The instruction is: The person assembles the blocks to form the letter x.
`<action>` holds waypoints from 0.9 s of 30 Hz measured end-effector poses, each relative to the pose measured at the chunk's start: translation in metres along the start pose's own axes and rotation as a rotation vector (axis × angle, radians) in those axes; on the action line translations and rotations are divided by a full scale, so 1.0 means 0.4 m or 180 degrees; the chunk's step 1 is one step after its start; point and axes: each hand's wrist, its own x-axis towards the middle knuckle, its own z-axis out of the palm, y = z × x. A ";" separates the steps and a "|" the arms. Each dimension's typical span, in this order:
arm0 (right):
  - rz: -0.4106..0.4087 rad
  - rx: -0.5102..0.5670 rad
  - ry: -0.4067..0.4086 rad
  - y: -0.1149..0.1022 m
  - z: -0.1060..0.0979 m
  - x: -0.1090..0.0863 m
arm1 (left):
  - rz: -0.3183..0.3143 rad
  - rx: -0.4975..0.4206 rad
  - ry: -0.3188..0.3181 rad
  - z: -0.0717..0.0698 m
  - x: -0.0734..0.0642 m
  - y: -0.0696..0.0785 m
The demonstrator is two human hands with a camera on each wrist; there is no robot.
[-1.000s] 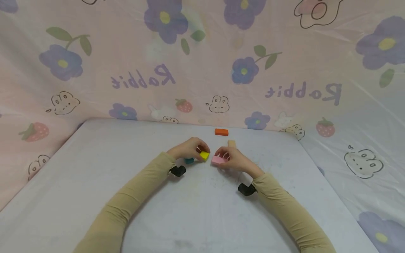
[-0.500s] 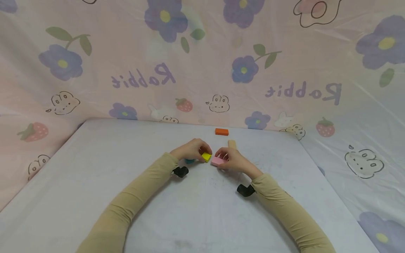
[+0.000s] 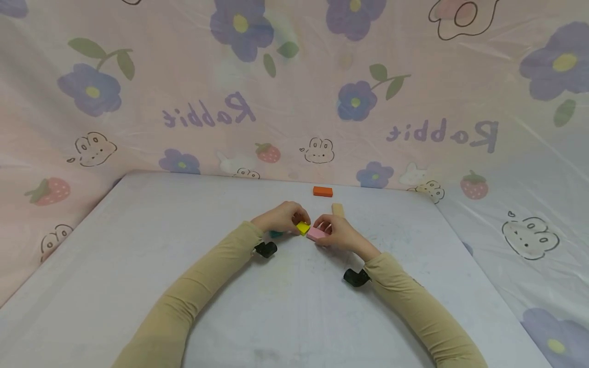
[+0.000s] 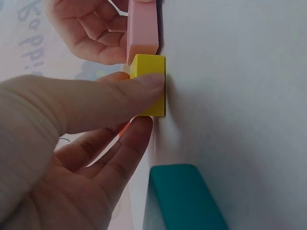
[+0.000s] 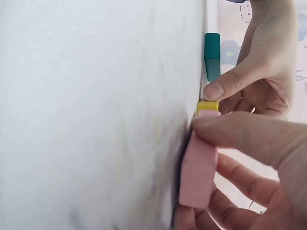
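Note:
My left hand (image 3: 284,217) pinches a small yellow block (image 4: 151,96), its thumb laid along the near face. A longer pink block (image 5: 197,177) is held by my right hand (image 3: 342,232), between thumb and fingers. In the left wrist view the two blocks stand end to end, the yellow one's end right at the pink one's end, close over the white table (image 3: 257,317). Behind my left hand, a teal block (image 4: 187,196) lies on the table, partly hidden in the head view.
An orange block (image 3: 322,191) lies near the table's far edge. Just beyond my right hand is a pale wooden block (image 3: 338,209), partly covered by it. A printed cloth (image 3: 285,102) hangs behind the table.
My left hand has moved a little to the right with the yellow block, closing the gap to the pink block. My right hand has shifted slightly left.

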 end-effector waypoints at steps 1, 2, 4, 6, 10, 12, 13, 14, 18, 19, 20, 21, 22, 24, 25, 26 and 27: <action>0.0007 -0.0004 0.0008 0.000 0.000 -0.001 | 0.0004 -0.0023 -0.0002 0.000 0.000 0.001; 0.0016 -0.0004 0.0015 0.000 0.001 -0.001 | 0.0001 -0.0030 -0.0002 0.001 0.000 0.002; 0.0032 0.0008 0.0029 -0.002 0.002 -0.003 | -0.0015 -0.0039 0.0000 0.001 0.001 0.003; 0.0042 0.0019 0.0042 -0.005 0.001 -0.005 | -0.0018 -0.0038 0.0010 0.001 0.001 0.004; 0.0046 0.0026 0.0081 -0.011 0.000 -0.006 | -0.0003 -0.0002 0.0032 0.002 0.002 0.003; 0.0056 0.0011 0.0107 -0.013 0.000 -0.007 | -0.0003 0.0006 0.0040 0.004 0.003 0.003; 0.0047 0.0003 0.0114 -0.013 0.001 -0.007 | -0.0016 0.0012 0.0045 0.004 0.003 0.002; 0.0049 0.0003 0.0122 -0.012 0.003 -0.006 | -0.0022 0.0017 0.0051 0.004 0.003 0.002; 0.0061 0.0003 0.0170 -0.011 0.007 -0.006 | 0.0001 0.0019 0.0088 0.004 0.002 -0.002; 0.0062 0.0008 0.0182 -0.011 0.008 -0.006 | 0.0009 0.0021 0.0098 0.004 0.002 -0.003; 0.0063 0.0014 0.0191 -0.011 0.008 -0.006 | 0.0022 0.0016 0.0107 0.003 0.001 -0.004; 0.0057 0.0010 0.0192 -0.011 0.008 -0.007 | 0.0023 0.0001 0.0111 0.003 0.000 -0.006; 0.0056 0.0008 0.0183 -0.010 0.007 -0.008 | 0.0017 -0.0012 0.0110 0.003 0.000 -0.007; 0.0026 -0.0012 0.0138 -0.006 0.003 -0.009 | -0.0019 -0.0053 0.0112 0.002 -0.001 -0.010; 0.0020 -0.0017 0.0106 -0.003 0.000 -0.009 | -0.0050 -0.0078 0.0115 0.000 -0.003 -0.010; 0.0010 -0.0021 0.0065 0.000 -0.004 -0.010 | -0.0068 -0.0111 0.0118 -0.001 -0.003 -0.010; -0.0009 -0.0022 0.0018 0.003 -0.008 -0.011 | -0.0093 -0.0134 0.0123 -0.003 -0.004 -0.010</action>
